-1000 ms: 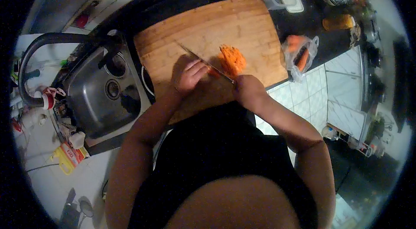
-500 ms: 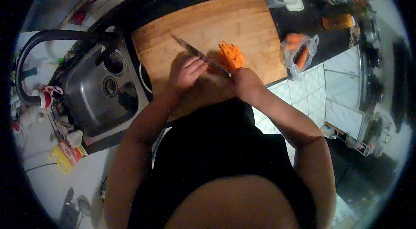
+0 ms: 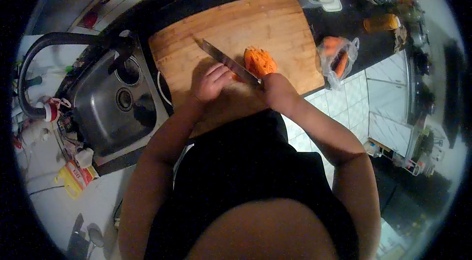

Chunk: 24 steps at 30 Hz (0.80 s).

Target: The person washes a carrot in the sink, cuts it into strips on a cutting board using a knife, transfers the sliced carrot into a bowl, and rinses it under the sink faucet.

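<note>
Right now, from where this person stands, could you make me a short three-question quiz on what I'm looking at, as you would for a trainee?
1. Which hand grips the long, straight steel knife?
2. True or false: the loose heap of cut orange carrot lies in the grey metal sink.
3. Fill the gap: the crumpled clear plastic bag holds ____.

Key
1. The right hand, with its fingers closed at the near end of the blade.
2. False: it lies on the large, rectangular brown wooden board.
3. Orange carrots.
</note>
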Each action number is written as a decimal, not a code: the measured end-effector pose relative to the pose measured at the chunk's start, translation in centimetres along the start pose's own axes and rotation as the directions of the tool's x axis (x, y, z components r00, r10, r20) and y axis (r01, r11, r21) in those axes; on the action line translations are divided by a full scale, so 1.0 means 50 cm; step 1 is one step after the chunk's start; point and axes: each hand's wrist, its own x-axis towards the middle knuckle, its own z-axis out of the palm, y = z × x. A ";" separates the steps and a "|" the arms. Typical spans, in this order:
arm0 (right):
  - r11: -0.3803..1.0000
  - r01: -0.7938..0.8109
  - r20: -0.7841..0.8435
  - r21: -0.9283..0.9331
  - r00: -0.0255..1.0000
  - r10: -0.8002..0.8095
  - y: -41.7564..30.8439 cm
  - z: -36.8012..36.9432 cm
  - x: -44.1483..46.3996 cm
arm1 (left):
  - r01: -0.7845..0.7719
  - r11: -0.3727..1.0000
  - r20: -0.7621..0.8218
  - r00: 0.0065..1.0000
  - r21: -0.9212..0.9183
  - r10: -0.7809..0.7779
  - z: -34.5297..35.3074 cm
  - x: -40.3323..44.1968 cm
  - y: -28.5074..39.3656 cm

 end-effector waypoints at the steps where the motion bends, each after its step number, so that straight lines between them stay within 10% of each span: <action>1: 1.000 -0.012 -0.002 0.026 1.000 0.012 0.009 0.006 0.003 | -0.003 1.000 0.004 1.000 -0.017 0.003 0.000 0.002 -0.002; 14: 0.999 -0.026 0.005 -0.032 1.000 0.027 -0.020 0.068 0.073 | 0.028 0.999 -0.052 0.998 -0.014 -0.029 0.009 0.003 -0.011; 20: 0.855 0.413 -0.432 0.314 0.864 -0.259 0.028 0.077 0.048 | 0.195 0.967 0.035 0.978 0.166 -0.203 -0.036 0.005 -0.001; 24: 0.675 0.129 -0.064 0.727 0.991 -0.119 0.061 0.071 0.028 | 0.388 0.891 -0.076 0.922 0.235 -0.381 -0.101 0.037 -0.061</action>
